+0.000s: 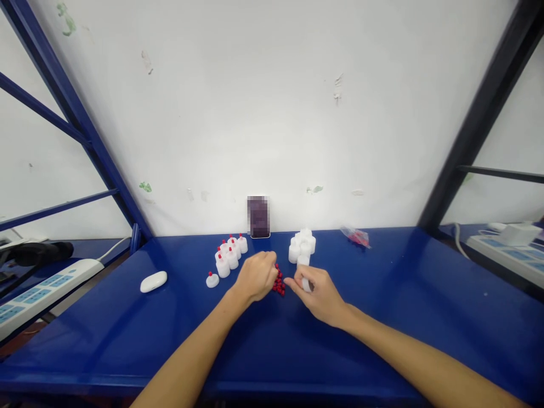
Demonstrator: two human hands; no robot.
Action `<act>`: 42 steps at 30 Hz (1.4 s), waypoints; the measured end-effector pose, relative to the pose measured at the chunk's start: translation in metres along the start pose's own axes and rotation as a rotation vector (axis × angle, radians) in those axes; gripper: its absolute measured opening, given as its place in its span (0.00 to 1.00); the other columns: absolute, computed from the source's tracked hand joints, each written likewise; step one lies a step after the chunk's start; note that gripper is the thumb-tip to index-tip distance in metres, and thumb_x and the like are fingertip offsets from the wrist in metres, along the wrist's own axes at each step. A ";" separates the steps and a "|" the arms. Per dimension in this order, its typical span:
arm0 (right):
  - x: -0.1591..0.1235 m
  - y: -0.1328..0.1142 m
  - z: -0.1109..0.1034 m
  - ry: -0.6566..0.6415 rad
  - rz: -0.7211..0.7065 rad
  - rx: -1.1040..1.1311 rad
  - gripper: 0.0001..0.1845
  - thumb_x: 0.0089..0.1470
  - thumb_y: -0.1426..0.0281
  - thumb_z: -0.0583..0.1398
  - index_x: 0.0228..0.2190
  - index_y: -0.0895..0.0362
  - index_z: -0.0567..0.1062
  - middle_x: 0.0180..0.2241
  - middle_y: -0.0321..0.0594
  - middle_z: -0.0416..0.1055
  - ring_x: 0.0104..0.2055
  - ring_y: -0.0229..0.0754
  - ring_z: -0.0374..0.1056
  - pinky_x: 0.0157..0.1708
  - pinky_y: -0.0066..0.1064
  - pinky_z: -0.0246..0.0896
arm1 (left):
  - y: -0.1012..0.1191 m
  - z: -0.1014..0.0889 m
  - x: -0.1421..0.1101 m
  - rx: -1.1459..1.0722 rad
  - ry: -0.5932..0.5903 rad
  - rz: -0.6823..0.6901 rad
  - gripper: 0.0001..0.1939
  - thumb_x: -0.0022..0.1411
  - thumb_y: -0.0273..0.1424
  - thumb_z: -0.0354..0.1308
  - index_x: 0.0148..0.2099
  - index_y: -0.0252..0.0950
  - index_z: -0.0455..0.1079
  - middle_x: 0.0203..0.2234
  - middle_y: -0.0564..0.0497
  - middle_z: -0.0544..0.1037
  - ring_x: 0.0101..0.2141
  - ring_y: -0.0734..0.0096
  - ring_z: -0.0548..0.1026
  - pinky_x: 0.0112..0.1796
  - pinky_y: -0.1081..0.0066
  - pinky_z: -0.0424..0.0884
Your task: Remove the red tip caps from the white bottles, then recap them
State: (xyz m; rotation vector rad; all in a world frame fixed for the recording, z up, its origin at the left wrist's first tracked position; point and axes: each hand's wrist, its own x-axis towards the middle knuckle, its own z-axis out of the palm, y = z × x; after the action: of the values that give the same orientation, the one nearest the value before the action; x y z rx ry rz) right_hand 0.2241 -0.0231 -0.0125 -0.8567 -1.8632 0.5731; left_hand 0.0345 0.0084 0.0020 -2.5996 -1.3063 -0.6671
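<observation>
My left hand (257,276) is closed, its fingers curled down at the left edge of a small pile of red caps (279,283). Whatever is inside those fingers is hidden. My right hand (319,294) grips a small white plastic piece (306,285), partly covered by the fingers, with the thumb stretched toward the red pile. Just beyond it stands a cluster of white bottles (305,245) with no red tips. To the left of my left hand, several white bottles (223,267) with red tips stand in rows. A low white nozzle lid (212,279) with a red tip lies in front of them.
A phone with a blurred screen (259,217) leans on the wall behind the blue table (263,362). A white oval case (153,281) lies at left, a clear bag with red contents (357,237) at back right. Power strips (46,289) and metal posts flank the table.
</observation>
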 end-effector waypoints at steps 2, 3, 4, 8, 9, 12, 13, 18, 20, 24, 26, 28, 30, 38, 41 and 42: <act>0.000 0.002 -0.008 0.066 -0.029 -0.081 0.19 0.58 0.63 0.59 0.21 0.54 0.59 0.20 0.31 0.57 0.22 0.35 0.52 0.26 0.30 0.49 | -0.006 -0.009 -0.002 -0.039 0.065 -0.066 0.10 0.66 0.27 0.38 0.34 0.38 0.58 0.25 0.50 0.69 0.27 0.65 0.68 0.30 0.67 0.61; 0.001 0.003 -0.012 0.082 -0.033 -0.094 0.16 0.59 0.63 0.59 0.23 0.54 0.61 0.21 0.31 0.58 0.23 0.36 0.53 0.26 0.30 0.50 | -0.008 -0.014 -0.002 -0.052 0.072 -0.082 0.11 0.67 0.28 0.38 0.34 0.38 0.59 0.25 0.51 0.69 0.26 0.66 0.67 0.30 0.67 0.60; 0.003 0.004 -0.018 0.090 -0.042 -0.101 0.13 0.60 0.64 0.57 0.25 0.54 0.63 0.23 0.32 0.60 0.24 0.37 0.55 0.27 0.30 0.52 | -0.011 -0.018 -0.003 -0.054 0.059 -0.086 0.12 0.68 0.29 0.38 0.34 0.38 0.59 0.24 0.51 0.69 0.26 0.67 0.67 0.30 0.68 0.59; 0.012 0.013 -0.036 0.122 -0.129 -0.195 0.07 0.63 0.68 0.51 0.36 0.54 0.69 0.33 0.39 0.68 0.34 0.43 0.63 0.37 0.35 0.58 | -0.018 -0.023 -0.003 0.014 -0.082 -0.028 0.18 0.69 0.32 0.41 0.26 0.37 0.59 0.21 0.52 0.68 0.24 0.69 0.66 0.28 0.68 0.55; 0.015 0.016 -0.039 0.151 -0.139 -0.239 0.07 0.62 0.69 0.52 0.38 0.54 0.69 0.35 0.41 0.69 0.37 0.45 0.64 0.40 0.36 0.58 | -0.019 -0.021 -0.004 0.030 -0.118 -0.005 0.19 0.68 0.32 0.42 0.24 0.37 0.59 0.20 0.52 0.68 0.23 0.70 0.66 0.28 0.68 0.54; 0.022 0.027 -0.043 0.206 -0.127 -0.313 0.07 0.60 0.72 0.54 0.39 0.54 0.70 0.41 0.43 0.69 0.43 0.48 0.65 0.45 0.39 0.58 | -0.023 -0.015 -0.005 0.068 -0.199 0.043 0.18 0.65 0.32 0.46 0.22 0.37 0.59 0.19 0.51 0.68 0.22 0.70 0.65 0.27 0.67 0.52; 0.023 0.031 -0.043 0.209 -0.116 -0.321 0.06 0.59 0.73 0.54 0.38 0.54 0.71 0.41 0.43 0.68 0.44 0.47 0.65 0.46 0.39 0.59 | -0.024 -0.013 -0.006 0.075 -0.214 0.048 0.18 0.64 0.33 0.47 0.21 0.37 0.60 0.19 0.51 0.69 0.22 0.69 0.66 0.26 0.67 0.51; 0.024 0.040 -0.041 0.168 -0.058 -0.332 0.05 0.56 0.73 0.56 0.36 0.54 0.71 0.40 0.43 0.64 0.40 0.45 0.65 0.37 0.36 0.63 | -0.023 -0.010 -0.007 0.059 -0.262 0.038 0.17 0.63 0.34 0.50 0.22 0.36 0.62 0.19 0.50 0.70 0.22 0.68 0.67 0.26 0.67 0.48; 0.023 0.040 -0.040 0.147 -0.066 -0.336 0.05 0.56 0.73 0.56 0.36 0.54 0.71 0.39 0.42 0.64 0.39 0.45 0.65 0.39 0.36 0.63 | -0.021 -0.011 -0.007 0.028 -0.279 0.038 0.18 0.65 0.35 0.48 0.23 0.36 0.62 0.20 0.50 0.71 0.23 0.68 0.68 0.27 0.68 0.50; 0.022 0.041 -0.037 0.099 -0.079 -0.349 0.04 0.57 0.73 0.57 0.36 0.54 0.71 0.39 0.41 0.65 0.39 0.44 0.66 0.42 0.36 0.62 | -0.019 -0.014 -0.005 -0.053 -0.289 0.047 0.21 0.68 0.34 0.42 0.23 0.36 0.63 0.21 0.50 0.72 0.25 0.68 0.69 0.28 0.67 0.53; 0.021 0.042 -0.036 0.069 -0.075 -0.352 0.04 0.57 0.72 0.57 0.35 0.54 0.71 0.39 0.41 0.65 0.39 0.43 0.66 0.41 0.35 0.62 | -0.019 -0.014 -0.005 -0.060 -0.287 0.044 0.21 0.68 0.33 0.42 0.22 0.36 0.63 0.21 0.50 0.72 0.24 0.68 0.69 0.28 0.67 0.52; 0.021 0.043 -0.035 0.042 -0.072 -0.368 0.04 0.57 0.73 0.57 0.35 0.54 0.71 0.38 0.41 0.66 0.39 0.43 0.66 0.40 0.34 0.61 | -0.019 -0.015 -0.005 -0.048 -0.278 0.035 0.21 0.67 0.34 0.43 0.23 0.36 0.62 0.20 0.50 0.71 0.23 0.68 0.68 0.28 0.67 0.52; 0.021 0.043 -0.034 0.024 -0.074 -0.408 0.04 0.57 0.73 0.57 0.35 0.54 0.72 0.38 0.41 0.67 0.40 0.44 0.65 0.41 0.35 0.61 | -0.019 -0.016 -0.005 -0.029 -0.247 0.025 0.21 0.68 0.36 0.43 0.23 0.36 0.62 0.19 0.51 0.69 0.22 0.69 0.66 0.27 0.67 0.52; 0.020 0.042 -0.034 0.049 -0.092 -0.486 0.04 0.55 0.74 0.58 0.33 0.54 0.73 0.36 0.42 0.68 0.38 0.46 0.62 0.41 0.38 0.59 | -0.037 -0.039 -0.007 0.028 0.055 -0.077 0.21 0.69 0.37 0.41 0.24 0.36 0.60 0.20 0.52 0.68 0.23 0.71 0.64 0.29 0.69 0.54; 0.020 0.041 -0.034 0.075 -0.099 -0.495 0.05 0.54 0.75 0.58 0.30 0.54 0.72 0.33 0.41 0.67 0.37 0.46 0.62 0.39 0.37 0.59 | -0.057 -0.055 -0.013 0.041 0.158 -0.188 0.21 0.68 0.38 0.42 0.23 0.36 0.58 0.19 0.53 0.66 0.22 0.72 0.62 0.29 0.70 0.53; 0.020 0.040 -0.034 0.079 -0.105 -0.488 0.05 0.54 0.76 0.57 0.30 0.54 0.72 0.32 0.40 0.66 0.36 0.46 0.62 0.38 0.36 0.58 | -0.065 -0.060 -0.016 0.046 0.172 -0.230 0.21 0.67 0.38 0.42 0.23 0.36 0.58 0.18 0.53 0.65 0.22 0.73 0.61 0.29 0.70 0.53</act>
State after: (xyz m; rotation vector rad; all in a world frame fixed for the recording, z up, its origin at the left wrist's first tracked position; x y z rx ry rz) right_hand 0.2616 0.0180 -0.0149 -1.0679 -1.9918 0.0111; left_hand -0.0444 0.0165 0.0447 -2.3179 -1.5565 -0.8642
